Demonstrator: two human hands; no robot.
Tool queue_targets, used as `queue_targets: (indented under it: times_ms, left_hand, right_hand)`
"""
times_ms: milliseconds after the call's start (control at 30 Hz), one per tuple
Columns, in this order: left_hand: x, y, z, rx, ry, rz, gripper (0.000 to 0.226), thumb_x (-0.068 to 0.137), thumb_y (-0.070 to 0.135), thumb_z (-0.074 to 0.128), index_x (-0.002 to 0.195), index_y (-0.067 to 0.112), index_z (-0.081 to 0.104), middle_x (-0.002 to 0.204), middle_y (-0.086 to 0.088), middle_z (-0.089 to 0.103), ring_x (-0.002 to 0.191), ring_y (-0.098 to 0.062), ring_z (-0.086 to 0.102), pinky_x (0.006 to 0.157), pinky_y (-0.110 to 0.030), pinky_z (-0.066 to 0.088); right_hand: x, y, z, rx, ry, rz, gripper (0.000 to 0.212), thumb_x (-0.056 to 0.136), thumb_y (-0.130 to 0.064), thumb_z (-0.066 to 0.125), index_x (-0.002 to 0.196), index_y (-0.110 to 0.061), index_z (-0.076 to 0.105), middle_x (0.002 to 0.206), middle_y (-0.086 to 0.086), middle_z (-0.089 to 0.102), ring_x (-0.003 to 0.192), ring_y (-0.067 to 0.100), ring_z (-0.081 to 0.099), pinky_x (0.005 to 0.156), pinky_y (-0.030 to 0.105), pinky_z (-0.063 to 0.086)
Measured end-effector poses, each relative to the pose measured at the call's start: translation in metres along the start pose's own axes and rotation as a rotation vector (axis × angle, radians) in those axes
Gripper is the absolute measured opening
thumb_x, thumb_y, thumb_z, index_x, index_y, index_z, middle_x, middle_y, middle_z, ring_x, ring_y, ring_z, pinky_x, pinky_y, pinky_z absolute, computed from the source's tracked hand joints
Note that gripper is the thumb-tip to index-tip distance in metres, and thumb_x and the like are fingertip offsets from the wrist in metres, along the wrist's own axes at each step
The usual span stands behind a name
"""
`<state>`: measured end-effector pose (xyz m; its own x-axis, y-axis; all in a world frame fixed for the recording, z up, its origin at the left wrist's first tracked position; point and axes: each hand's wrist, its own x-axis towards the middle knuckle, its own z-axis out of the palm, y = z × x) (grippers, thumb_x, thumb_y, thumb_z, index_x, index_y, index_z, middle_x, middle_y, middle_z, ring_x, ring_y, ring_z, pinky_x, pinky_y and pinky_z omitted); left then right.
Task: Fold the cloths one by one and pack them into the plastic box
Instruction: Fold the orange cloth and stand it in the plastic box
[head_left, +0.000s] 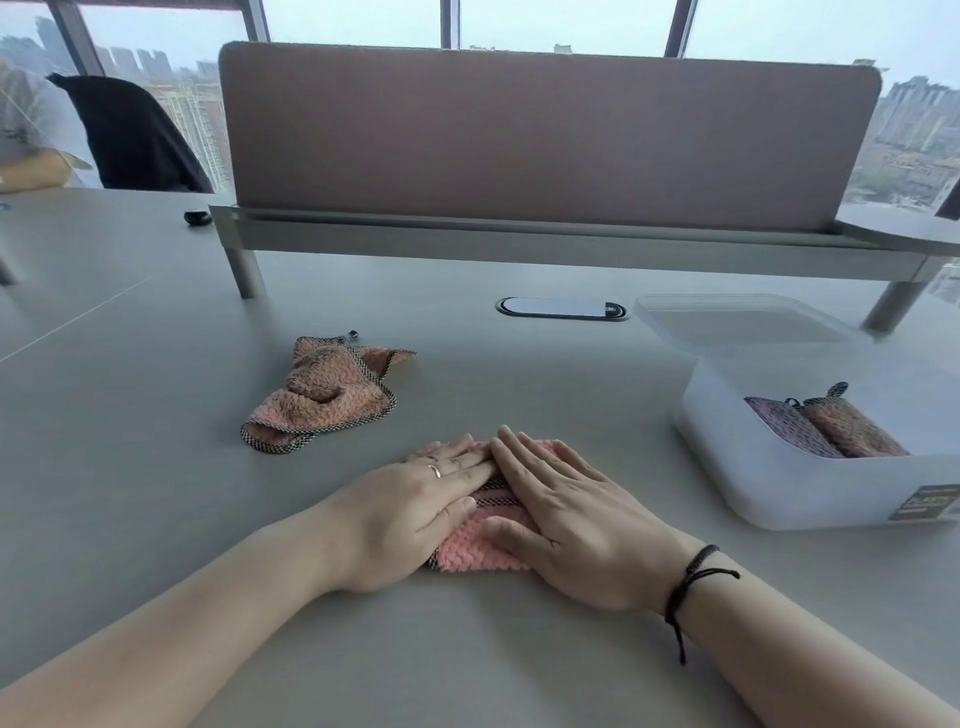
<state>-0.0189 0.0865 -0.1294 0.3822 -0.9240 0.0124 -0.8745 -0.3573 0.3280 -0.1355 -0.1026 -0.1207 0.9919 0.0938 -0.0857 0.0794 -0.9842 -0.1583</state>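
Note:
A folded pink cloth (475, 545) with a dark checked border lies on the grey table near me. My left hand (415, 512) and my right hand (561, 512) both press flat on it with straight fingers, covering most of it. A second pink cloth (324, 392) lies crumpled to the far left of my hands. The clear plastic box (810, 483) stands open at the right. Two folded cloths (826, 426) stand side by side inside it.
The box's clear lid (737, 319) leans behind the box. A pink desk divider (545, 135) on a metal rail crosses the back of the table. An oval cable port (561, 307) sits below it. Another person (31, 130) and a dark chair sit far left.

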Motion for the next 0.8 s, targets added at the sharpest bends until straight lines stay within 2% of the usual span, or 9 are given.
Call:
queue_targets:
  times_ms: [167,300,400,500,600,700,800]
  left_hand:
    - [0.001,-0.007,0.005,-0.028,0.026,0.030,0.050,0.108,0.031,0.030,0.156,0.028,0.019,0.163,0.017,0.011,0.147,0.012,-0.006,0.116,-0.009,-0.006]
    - [-0.005,-0.009,0.006,-0.105,0.168,0.062,0.053,0.101,0.047,0.029,0.150,0.027,0.039,0.158,0.013,0.034,0.145,0.015,0.009,0.119,-0.011,0.003]
    - [-0.015,0.000,0.001,-0.133,0.262,0.153,0.051,0.098,0.050,0.045,0.142,0.025,0.054,0.150,0.009,0.049,0.144,0.009,0.026,0.121,-0.017,0.014]
    - [-0.026,0.011,-0.005,-0.081,0.270,0.267,0.052,0.089,0.057,0.063,0.132,0.027,0.064,0.147,0.010,0.053,0.142,0.002,0.037,0.120,-0.021,0.021]
    - [-0.027,0.015,-0.006,-0.004,0.272,0.286,0.047,0.084,0.056,0.069,0.122,0.028,0.069,0.139,0.010,0.060,0.134,0.001,0.048,0.117,-0.024,0.031]
    - [-0.023,0.017,-0.006,-0.021,0.303,0.279,0.034,0.087,0.038,0.070,0.116,0.022,0.073,0.128,0.008,0.068,0.124,0.000,0.058,0.109,-0.026,0.042]
    - [-0.021,0.019,-0.004,-0.021,0.306,0.279,0.031,0.091,0.028,0.064,0.119,0.015,0.071,0.122,0.005,0.071,0.117,-0.004,0.063,0.101,-0.026,0.049]
  right_hand:
    - [-0.009,0.007,-0.004,0.005,-0.032,0.040,0.063,0.101,-0.054,0.011,0.156,-0.032,-0.011,0.161,-0.015,-0.020,0.147,-0.001,-0.021,0.124,0.032,-0.008]
    - [-0.013,0.010,-0.003,0.028,-0.010,0.055,0.065,0.098,-0.056,0.004,0.157,-0.033,-0.007,0.162,-0.017,-0.016,0.148,-0.002,-0.017,0.124,0.033,-0.007]
    - [-0.014,0.012,0.000,0.051,0.029,0.055,0.059,0.104,-0.048,0.016,0.158,-0.033,-0.003,0.163,-0.018,-0.011,0.149,-0.002,-0.014,0.124,0.031,-0.008]
    - [-0.014,0.013,0.000,0.069,0.049,0.049,0.059,0.105,-0.046,0.021,0.158,-0.033,-0.001,0.164,-0.018,-0.008,0.149,-0.002,-0.011,0.124,0.031,-0.007]
    - [-0.014,0.016,0.002,0.130,0.113,0.034,0.061,0.103,-0.048,0.029,0.157,-0.037,0.003,0.165,-0.019,0.001,0.149,-0.005,-0.005,0.125,0.035,0.001]
    - [-0.014,0.020,-0.001,0.246,0.260,-0.035,0.060,0.099,-0.048,0.045,0.153,-0.043,0.021,0.162,-0.021,0.018,0.148,-0.009,0.006,0.125,0.034,0.009]
    - [-0.019,0.023,-0.006,0.279,0.348,-0.140,0.061,0.088,-0.059,0.060,0.144,-0.037,0.047,0.154,-0.022,0.038,0.144,-0.011,0.022,0.123,0.030,0.018]
